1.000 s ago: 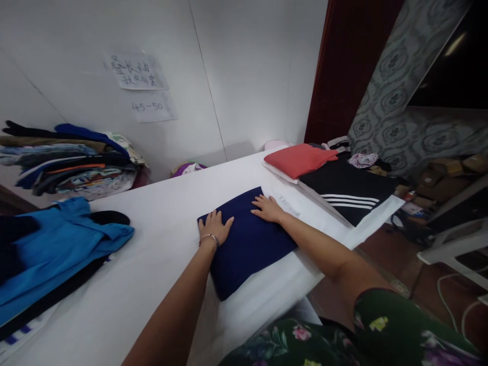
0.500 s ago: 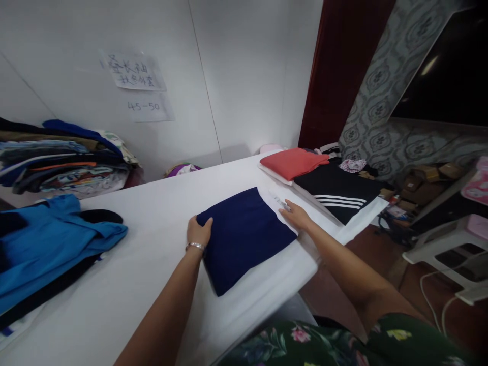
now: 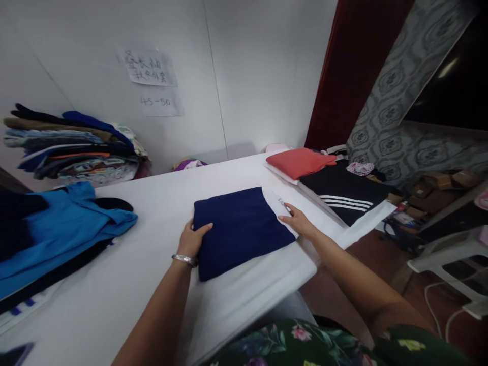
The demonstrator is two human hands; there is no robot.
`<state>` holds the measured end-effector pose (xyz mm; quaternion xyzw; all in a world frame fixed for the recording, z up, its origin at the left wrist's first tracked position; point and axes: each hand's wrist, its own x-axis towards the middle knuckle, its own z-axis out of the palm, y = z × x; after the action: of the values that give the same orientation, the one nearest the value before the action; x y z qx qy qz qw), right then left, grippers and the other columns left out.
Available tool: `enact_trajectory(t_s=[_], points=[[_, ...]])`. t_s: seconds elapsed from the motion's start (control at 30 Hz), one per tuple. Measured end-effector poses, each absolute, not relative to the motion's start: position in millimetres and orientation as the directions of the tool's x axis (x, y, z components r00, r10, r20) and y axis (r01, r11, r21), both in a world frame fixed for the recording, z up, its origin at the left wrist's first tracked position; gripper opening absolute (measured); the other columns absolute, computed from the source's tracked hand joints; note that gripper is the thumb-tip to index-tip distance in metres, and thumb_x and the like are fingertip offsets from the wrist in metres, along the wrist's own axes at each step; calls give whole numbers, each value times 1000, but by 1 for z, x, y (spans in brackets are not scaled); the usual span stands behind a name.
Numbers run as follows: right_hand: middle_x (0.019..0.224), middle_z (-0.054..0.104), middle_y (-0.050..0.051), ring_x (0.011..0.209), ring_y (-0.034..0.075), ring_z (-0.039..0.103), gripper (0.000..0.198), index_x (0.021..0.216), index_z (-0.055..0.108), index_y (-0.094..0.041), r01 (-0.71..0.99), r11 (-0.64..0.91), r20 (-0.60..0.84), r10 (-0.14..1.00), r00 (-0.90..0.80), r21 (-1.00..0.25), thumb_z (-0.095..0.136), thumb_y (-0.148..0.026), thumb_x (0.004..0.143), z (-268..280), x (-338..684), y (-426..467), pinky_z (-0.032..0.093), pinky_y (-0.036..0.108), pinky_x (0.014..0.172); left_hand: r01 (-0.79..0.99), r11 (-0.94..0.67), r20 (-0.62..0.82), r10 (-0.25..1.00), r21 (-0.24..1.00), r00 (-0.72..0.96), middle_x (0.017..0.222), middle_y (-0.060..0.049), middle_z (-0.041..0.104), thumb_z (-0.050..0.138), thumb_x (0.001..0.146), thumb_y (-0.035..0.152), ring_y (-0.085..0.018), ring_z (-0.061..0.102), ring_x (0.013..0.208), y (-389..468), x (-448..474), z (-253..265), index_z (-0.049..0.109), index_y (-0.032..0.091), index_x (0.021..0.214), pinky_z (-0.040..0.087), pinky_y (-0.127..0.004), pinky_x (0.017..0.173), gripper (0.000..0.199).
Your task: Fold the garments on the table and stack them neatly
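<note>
A folded navy blue garment [image 3: 242, 231] lies flat on the white table [image 3: 152, 310] in front of me. At its left edge is my left hand [image 3: 192, 238], thumb on top and fingers tucked beneath, closed on the fabric. My right hand [image 3: 296, 219] pinches the white strip [image 3: 272, 199] showing along the garment's curved right edge. This strip carries a small printed mark; whether it is part of the garment I cannot tell. The fingertips of my left hand are hidden under the cloth.
Blue and black clothes [image 3: 72, 223] lie loosely at the left, before a tall stack of folded clothes [image 3: 80, 152]. At the right end are a folded coral garment [image 3: 299, 161] and a black one with white stripes [image 3: 343, 190]. A white stool [image 3: 453, 264] stands beyond the table.
The navy garment has turned slightly, its near left corner shifting left and away from me. Both hands keep to its edges. My view has swung a little to the left.
</note>
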<state>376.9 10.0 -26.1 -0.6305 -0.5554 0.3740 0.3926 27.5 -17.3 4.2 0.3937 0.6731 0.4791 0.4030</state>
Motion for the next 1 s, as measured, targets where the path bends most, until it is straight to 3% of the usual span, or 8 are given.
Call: enact_trajectory(t_s=[0.1,0.23,0.33,0.47,0.6,0.7,0.83,1.0], points=[[132,57,9,121,25,52,74,138,46,-18,524,14,71,993,89,-852,68,-45,72,-33,369,1,40,38,103,201,279,-184,902,939,-390,105,-12,71,81,57,33,-25,68,92,-16,13,5,55,13,121,54,-39,85,72],[132,56,12,120,30,52,64,138,46,-19,764,61,130,991,30,-642,57,-47,81,-29,369,-9,40,44,101,370,335,-175,899,866,-402,115,-16,66,75,65,36,-27,63,105,-27,13,3,50,12,127,50,-39,92,71],[140,46,18,128,33,44,62,137,46,-13,877,165,262,964,-46,-451,50,-47,86,-16,365,-17,36,48,104,644,280,-16,923,712,-384,128,-19,58,64,75,46,-30,54,119,-39,22,7,43,11,135,43,-44,100,72],[151,31,16,140,28,26,63,140,42,-11,854,400,360,891,-278,-332,41,-51,91,5,334,-29,25,45,112,912,58,258,950,407,-175,149,-20,34,50,84,48,-31,31,138,-57,37,8,41,10,138,28,-47,111,67],[155,21,8,144,26,14,69,147,30,-20,794,560,243,825,-509,-238,33,-60,92,14,295,-32,15,49,114,960,-4,126,991,279,-33,154,-12,26,41,86,57,-31,16,143,-67,48,-2,40,16,140,22,-55,111,68],[153,26,12,142,28,18,72,146,33,-16,788,591,111,806,-581,-172,31,-62,91,4,281,-30,14,49,114,948,-10,93,996,318,-20,155,-11,23,38,87,56,-29,12,144,-71,49,-10,36,16,143,25,-53,111,69],[153,27,13,142,28,21,72,145,35,-14,797,596,104,802,-588,-95,28,-62,92,-11,282,-31,16,48,114,882,-20,156,986,470,-61,155,-13,24,45,86,49,-27,13,144,-75,45,-14,38,12,141,22,-45,115,67],[151,31,12,140,29,26,68,143,39,-16,834,551,126,830,-544,-26,27,-61,93,-14,295,-36,19,51,112,700,168,84,947,694,-311,147,-19,37,53,82,45,-28,36,135,-80,37,-4,33,12,142,31,-43,111,71]])
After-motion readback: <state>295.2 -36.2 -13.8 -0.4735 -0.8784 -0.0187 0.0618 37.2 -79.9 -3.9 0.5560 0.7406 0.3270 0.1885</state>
